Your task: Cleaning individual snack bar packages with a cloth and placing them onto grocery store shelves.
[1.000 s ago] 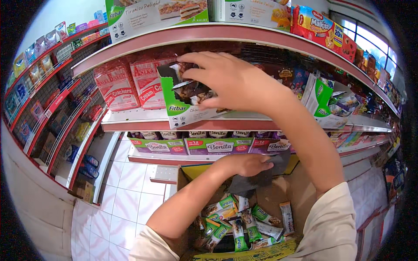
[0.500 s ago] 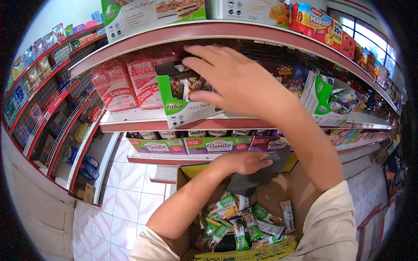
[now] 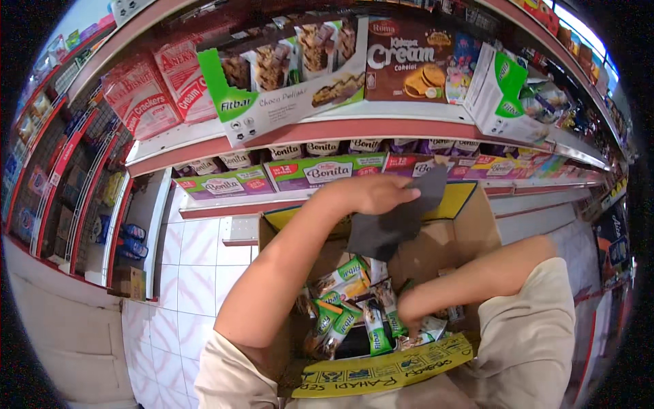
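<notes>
My left hand (image 3: 378,195) pinches a dark grey piece of card (image 3: 388,232) above the far side of an open cardboard box (image 3: 475,221). Down inside that box, my right hand (image 3: 414,310) is among loose snack bars (image 3: 376,327) in green, white and brown wrappers. Its fingers are mostly hidden, so I cannot see whether it grips a bar. On the shelf ahead stands a white and green display carton (image 3: 293,105) with several snack bars (image 3: 269,65) upright in it.
Red cracker packs (image 3: 139,99) stand left of the display carton, and a brown biscuit pack (image 3: 409,65) to its right. Another white and green carton (image 3: 501,95) sits farther right. Purple and green sachet boxes (image 3: 327,170) line the lower shelf. Side racks (image 3: 75,184) rise at the left above a tiled floor (image 3: 197,273).
My right hand has moved from the display carton on the shelf down into the cardboard box. The view has tilted downward slightly less on the shelf's left side; my left hand still holds the card.
</notes>
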A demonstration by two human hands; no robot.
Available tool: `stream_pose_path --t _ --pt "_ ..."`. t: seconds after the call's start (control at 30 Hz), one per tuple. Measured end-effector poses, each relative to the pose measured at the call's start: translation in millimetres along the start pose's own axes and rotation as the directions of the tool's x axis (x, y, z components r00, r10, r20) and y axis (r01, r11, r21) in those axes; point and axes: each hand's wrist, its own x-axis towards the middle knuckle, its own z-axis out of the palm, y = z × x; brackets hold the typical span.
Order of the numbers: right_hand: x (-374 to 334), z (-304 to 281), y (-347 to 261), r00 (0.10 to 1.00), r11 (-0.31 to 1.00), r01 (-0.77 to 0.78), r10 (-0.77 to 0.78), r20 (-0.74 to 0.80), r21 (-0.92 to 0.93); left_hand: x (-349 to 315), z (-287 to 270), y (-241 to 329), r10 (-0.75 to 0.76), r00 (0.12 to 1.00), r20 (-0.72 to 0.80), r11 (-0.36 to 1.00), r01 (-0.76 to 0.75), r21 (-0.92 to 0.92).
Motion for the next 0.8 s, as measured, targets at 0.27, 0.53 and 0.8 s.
stream_pose_path --t 0.27,0.53,0.8 --pt "-18 -16 -25 0.989 0.988 -0.125 0.131 -0.070 0.090 -3 0 -2 -0.030 0.995 0.099 0.992 0.017 0.123" --pt "22 14 31 0.553 0.836 -0.522 0.482 -0.680 0.169 0 7 5 -0.089 0.996 0.028 0.995 0.088 0.044" --pt "-63 -19 18 0.569 0.870 -0.345 0.492 -0.658 0.353 -4 7 8 -0.175 0.984 0.027 0.984 0.173 0.046"
